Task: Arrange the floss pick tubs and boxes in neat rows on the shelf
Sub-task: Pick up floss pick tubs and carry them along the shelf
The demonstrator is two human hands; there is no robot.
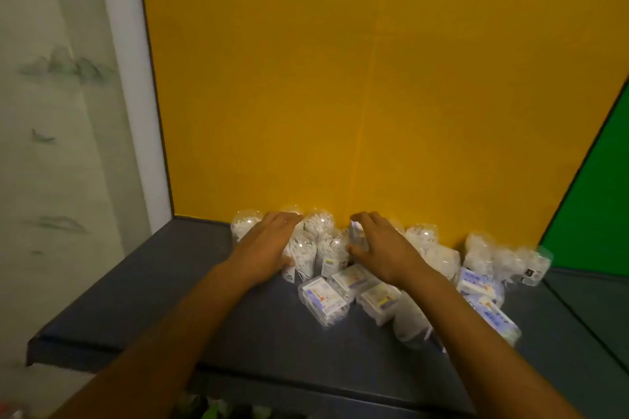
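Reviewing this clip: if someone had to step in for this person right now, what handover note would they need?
Left hand: fingers straight, resting on the upright tubs at the yellow back wall; it grips nothing.
Right hand: fingers curled round a small clear box among the tubs.
More tubs stand in a loose cluster to the right.
Flat boxes lie askew in front on the dark shelf, some partly overlapping.
Done: most tubs stand near the wall.
Left: straighten the tub rows and line up the boxes.
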